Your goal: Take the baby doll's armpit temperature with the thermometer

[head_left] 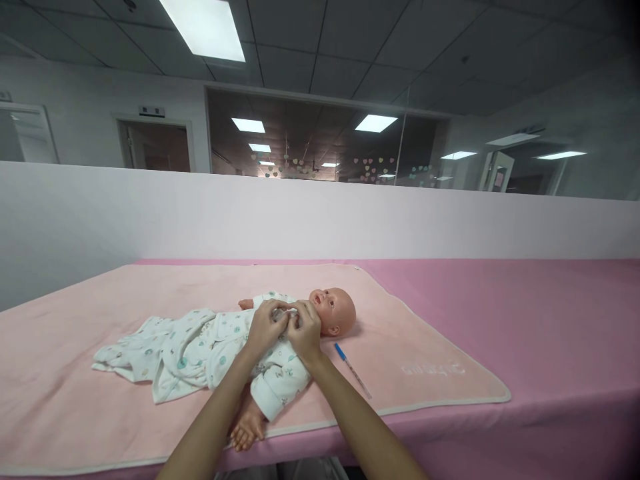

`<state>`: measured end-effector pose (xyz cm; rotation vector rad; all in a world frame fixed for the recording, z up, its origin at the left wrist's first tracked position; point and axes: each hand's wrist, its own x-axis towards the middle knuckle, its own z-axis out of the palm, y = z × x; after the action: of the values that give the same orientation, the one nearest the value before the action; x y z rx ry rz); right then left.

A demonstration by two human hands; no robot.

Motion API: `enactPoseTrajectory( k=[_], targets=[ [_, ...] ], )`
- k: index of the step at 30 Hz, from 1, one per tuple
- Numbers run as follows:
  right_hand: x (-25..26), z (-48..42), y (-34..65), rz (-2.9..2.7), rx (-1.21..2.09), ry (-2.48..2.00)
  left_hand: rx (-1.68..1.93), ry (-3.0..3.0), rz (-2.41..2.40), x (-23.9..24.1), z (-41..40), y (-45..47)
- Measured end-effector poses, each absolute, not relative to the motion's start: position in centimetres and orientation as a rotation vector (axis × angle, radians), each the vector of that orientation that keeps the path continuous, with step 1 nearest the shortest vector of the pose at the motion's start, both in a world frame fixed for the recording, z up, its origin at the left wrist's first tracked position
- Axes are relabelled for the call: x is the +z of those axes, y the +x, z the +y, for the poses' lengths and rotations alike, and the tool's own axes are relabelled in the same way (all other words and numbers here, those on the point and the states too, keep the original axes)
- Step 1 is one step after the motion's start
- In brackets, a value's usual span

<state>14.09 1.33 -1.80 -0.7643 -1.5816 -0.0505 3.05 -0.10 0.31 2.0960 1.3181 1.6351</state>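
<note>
Left hand (270, 325) and right hand (304, 327) curl inward side by side over the doll (343, 310), any pinch too hidden to tell; a peach blanket (425, 353) lies beneath it, a white partition (320, 220) beyond

Doll (341, 311) — partly hidden by left hand (267, 328); blanket (60, 380) — cut off left.
</note>
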Motion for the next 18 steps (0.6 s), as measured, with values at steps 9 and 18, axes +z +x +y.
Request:
enactPoseTrajectory(
  k=[9, 18],
  targets=[
    [-1.4, 0.9, 14.1, -1.809, -0.129, -0.830, 1.885, 1.577, 1.617, 0.1, -0.1, 0.0],
    [-1.1, 0.7, 14.1, -1.861, -0.136, -0.858, 1.191, 1.796, 1.328, 1.3, -0.8, -1.0]
  ],
)
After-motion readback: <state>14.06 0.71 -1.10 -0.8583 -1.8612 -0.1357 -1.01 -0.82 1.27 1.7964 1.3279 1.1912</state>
